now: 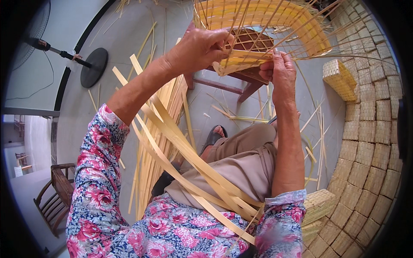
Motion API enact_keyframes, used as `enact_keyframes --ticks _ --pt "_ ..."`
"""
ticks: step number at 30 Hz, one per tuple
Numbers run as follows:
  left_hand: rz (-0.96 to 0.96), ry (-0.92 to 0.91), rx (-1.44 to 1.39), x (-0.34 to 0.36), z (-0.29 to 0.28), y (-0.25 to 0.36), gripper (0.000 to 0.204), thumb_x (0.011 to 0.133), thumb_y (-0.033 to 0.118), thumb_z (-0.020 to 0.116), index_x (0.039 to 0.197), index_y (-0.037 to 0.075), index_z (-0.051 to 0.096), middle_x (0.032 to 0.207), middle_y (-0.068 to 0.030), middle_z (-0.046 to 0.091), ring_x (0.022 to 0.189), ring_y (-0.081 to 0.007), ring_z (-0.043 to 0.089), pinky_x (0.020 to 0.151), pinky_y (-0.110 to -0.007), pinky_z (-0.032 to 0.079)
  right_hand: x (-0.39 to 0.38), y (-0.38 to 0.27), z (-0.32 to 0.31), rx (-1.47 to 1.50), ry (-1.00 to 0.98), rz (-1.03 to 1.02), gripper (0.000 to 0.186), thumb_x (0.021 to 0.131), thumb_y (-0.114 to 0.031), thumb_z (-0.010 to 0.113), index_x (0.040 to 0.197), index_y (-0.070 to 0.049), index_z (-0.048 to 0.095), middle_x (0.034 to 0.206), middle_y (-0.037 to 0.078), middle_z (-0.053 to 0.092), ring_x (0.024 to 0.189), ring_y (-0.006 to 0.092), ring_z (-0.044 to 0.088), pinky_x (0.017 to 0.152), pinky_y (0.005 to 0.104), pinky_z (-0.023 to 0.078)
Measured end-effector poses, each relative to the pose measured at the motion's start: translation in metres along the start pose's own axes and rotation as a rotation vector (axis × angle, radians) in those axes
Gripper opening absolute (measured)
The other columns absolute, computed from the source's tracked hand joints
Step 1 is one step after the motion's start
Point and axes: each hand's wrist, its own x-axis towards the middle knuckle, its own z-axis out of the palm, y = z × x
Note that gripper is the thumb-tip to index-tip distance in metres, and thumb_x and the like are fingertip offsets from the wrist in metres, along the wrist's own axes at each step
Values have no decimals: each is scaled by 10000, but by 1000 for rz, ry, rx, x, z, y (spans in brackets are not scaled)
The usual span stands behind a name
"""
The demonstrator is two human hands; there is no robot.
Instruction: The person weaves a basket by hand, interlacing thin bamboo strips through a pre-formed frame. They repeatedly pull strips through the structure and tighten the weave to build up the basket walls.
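One half-woven yellow bamboo basket

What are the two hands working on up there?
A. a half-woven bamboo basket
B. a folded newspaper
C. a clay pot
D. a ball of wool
A: the left hand and right hand both pinch the rim of a half-woven bamboo basket, its loose strips sticking out.
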Motion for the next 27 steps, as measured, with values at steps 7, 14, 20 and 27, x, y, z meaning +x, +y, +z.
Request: enact_keyframes --ticks 7,14,20,27 --pt "-92 494 -178 -46 14 9 444 853 25 780 1254 59 592 1094 -82 683 909 -158 718 826 -283 594 5 5 6 27 -52 -7 228 1034 -293 601 923 -94 609 687 27 649 553 91 609 537 237 532" --pt "-421 464 -399 -59 20 -11 262 884 34 747 1100 -22 610 952 -84 712 885 -126 701 827 -272 580 -16 -5 37 42 -191 52 280 1024 -329 624 896 -84 581 687 69 675 539 125 643 523 244 541" --pt "-412 502 -143 -41 8 -19 187 831 29 721 990 -41 651 888 -112 736 799 -144 723 749 -287 593 -20 -8 53 31 -200 9 303 1039 -334 596 888 -74 563 661 70 668 527 123 650 506 242 551" --pt "-359 554 47 -26 10 -21 179 764 28 714 925 -28 657 854 -143 717 751 -195 725 727 -312 592 -19 -16 60 40 -165 -3 307 1036 -334 600 876 -76 557 654 66 662 519 114 639 493 242 549"
